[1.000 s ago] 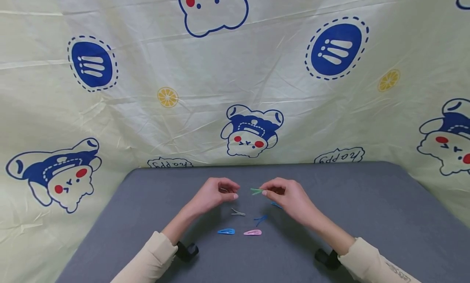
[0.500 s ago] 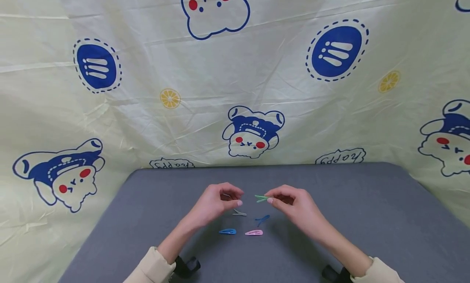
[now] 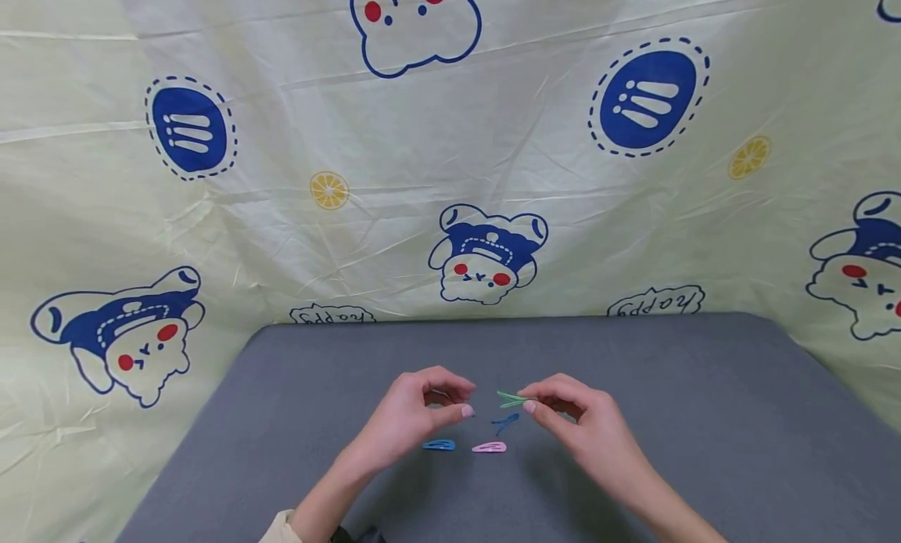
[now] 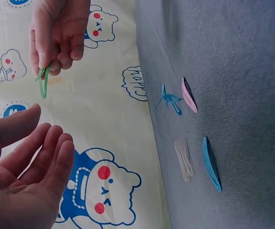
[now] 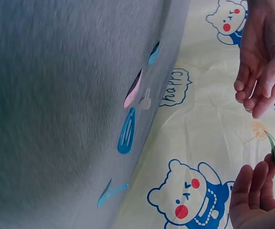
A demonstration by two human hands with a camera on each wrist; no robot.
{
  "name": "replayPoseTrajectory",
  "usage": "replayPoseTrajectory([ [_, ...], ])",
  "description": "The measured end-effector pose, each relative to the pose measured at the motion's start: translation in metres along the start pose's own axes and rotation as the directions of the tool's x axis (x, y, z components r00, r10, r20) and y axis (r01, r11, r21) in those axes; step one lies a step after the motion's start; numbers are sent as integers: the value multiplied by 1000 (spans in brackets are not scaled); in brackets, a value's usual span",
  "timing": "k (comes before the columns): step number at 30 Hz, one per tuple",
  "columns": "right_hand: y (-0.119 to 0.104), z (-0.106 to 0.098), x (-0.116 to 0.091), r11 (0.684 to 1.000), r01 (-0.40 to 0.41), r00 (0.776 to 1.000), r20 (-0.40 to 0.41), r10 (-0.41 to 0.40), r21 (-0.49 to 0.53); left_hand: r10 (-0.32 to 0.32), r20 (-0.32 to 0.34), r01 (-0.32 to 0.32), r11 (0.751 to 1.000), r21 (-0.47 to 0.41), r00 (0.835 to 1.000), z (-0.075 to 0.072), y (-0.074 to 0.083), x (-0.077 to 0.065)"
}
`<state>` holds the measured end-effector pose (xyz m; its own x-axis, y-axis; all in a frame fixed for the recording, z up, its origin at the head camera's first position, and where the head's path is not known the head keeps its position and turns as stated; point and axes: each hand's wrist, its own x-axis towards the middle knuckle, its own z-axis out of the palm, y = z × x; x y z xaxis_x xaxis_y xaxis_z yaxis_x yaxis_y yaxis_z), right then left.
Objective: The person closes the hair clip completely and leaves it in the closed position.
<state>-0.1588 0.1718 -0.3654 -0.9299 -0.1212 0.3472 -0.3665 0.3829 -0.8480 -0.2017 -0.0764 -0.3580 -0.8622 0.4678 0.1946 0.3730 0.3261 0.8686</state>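
Currently R hand (image 3: 587, 422) pinches green clip (image 3: 517, 398) w/ fingers (image 3: 551, 386); L hand (image 3: 415, 410) nearby, relaxed, fingertips parted.

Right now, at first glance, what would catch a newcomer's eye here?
Probably the red-cheeked cartoon animals on the pale cloth behind the gray table. Next, perhaps, the green hair clip, opened into a V and pinched by the right fingers above the table. Nearer the person, a pink clip lies on the table, right of a blue clip.
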Motion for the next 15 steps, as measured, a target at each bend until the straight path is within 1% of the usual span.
replayPoseTrajectory([
  [2, -1, 1, -5, 1000, 20, 1000, -14, -20, 13, 0, 1, 0, 1000, -3, 1000, 2, 2, -4],
  [8, -5, 5, -16, 997, 29, 999, -26, -27, 71, 33, -6, -33, 999, -17, 999, 5, 6, -14],
  [13, -9, 8, -21, 996, 34, 999, -39, -31, 81, 13, -23, -13, 1000, -23, 1000, 7, 8, -18],
  [15, -11, 8, -23, 996, 23, 999, -46, -19, 84, 4, -24, -5, 1000, -27, 1000, 8, 9, -18],
])
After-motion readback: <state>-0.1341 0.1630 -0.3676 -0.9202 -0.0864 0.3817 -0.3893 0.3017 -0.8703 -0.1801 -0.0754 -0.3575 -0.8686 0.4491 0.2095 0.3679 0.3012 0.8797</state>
